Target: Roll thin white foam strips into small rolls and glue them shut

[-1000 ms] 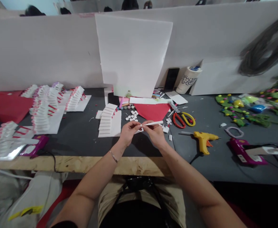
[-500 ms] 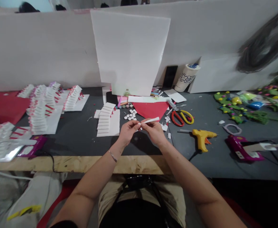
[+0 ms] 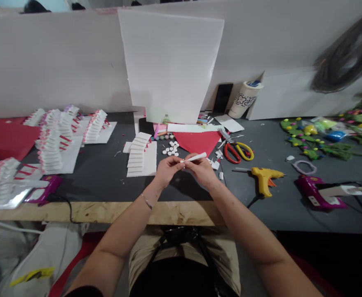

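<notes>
My left hand [image 3: 168,169] and my right hand [image 3: 203,170] meet over the dark table, fingers pinched together. Between them is a thin white strip [image 3: 198,156], its free end sticking out to the right above my right fingers. My left fingertips close at its near end, where a small white bit shows; the exact grip there is hidden. Just behind my hands lie several small white rounded pieces [image 3: 172,149]. To the left sits a white stair-like model [image 3: 137,156] on a white board, with red bits along its side.
Red-and-yellow-handled scissors [image 3: 238,151], white scraps [image 3: 214,164] and a yellow glue gun [image 3: 264,180] lie to the right. Purple power sockets [image 3: 318,193] stand farther right. Several finished-looking stair models [image 3: 49,150] occupy the left. A white board [image 3: 172,66] leans at the back, near a cup [image 3: 245,100].
Both hands stay together on the white strip, with only a slight shift of the fingers. The whole view has moved a little.
</notes>
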The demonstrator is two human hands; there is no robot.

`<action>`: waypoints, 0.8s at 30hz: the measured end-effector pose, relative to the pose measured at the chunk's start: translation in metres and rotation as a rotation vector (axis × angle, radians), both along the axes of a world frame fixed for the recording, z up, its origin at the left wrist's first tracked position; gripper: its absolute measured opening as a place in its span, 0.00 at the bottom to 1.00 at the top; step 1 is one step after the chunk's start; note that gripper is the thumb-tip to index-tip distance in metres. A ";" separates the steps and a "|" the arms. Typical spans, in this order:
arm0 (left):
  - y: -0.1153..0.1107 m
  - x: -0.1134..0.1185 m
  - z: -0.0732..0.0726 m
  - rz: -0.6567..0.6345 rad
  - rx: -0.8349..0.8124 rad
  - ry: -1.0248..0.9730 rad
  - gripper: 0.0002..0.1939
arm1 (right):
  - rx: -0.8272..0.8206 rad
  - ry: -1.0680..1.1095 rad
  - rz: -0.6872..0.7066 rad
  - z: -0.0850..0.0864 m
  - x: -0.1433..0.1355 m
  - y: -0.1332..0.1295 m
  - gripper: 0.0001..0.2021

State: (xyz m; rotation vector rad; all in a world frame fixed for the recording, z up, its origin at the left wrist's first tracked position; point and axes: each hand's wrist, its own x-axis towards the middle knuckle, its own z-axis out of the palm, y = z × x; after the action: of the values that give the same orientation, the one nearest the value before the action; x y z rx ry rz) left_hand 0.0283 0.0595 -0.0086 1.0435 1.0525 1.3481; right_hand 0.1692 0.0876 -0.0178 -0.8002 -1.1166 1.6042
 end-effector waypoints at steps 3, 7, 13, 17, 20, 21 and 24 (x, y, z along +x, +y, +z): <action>-0.001 -0.001 0.002 0.030 0.030 0.031 0.16 | 0.040 -0.046 -0.019 0.003 0.002 0.001 0.17; -0.002 0.001 -0.001 0.095 0.125 0.158 0.12 | 0.131 -0.092 -0.101 0.001 0.002 0.001 0.15; -0.002 0.005 -0.011 0.186 0.242 0.279 0.11 | 0.218 -0.150 -0.212 -0.001 -0.002 -0.003 0.14; 0.000 0.007 -0.012 0.188 0.221 0.228 0.14 | 0.223 -0.197 -0.269 0.000 -0.003 -0.003 0.13; 0.002 0.008 -0.012 0.188 0.132 0.101 0.16 | 0.223 -0.212 -0.287 0.000 -0.004 -0.003 0.14; 0.002 0.009 -0.011 0.189 0.105 0.065 0.15 | 0.220 -0.206 -0.289 0.000 -0.004 -0.004 0.14; 0.003 0.009 -0.009 0.175 0.053 0.005 0.13 | 0.198 -0.172 -0.264 0.001 -0.004 -0.004 0.13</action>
State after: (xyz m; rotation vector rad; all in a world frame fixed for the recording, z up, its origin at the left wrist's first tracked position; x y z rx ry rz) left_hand 0.0375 0.0625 -0.0180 1.0120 1.1379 1.5220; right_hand 0.1653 0.0835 -0.0167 -0.9236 -1.2140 1.2038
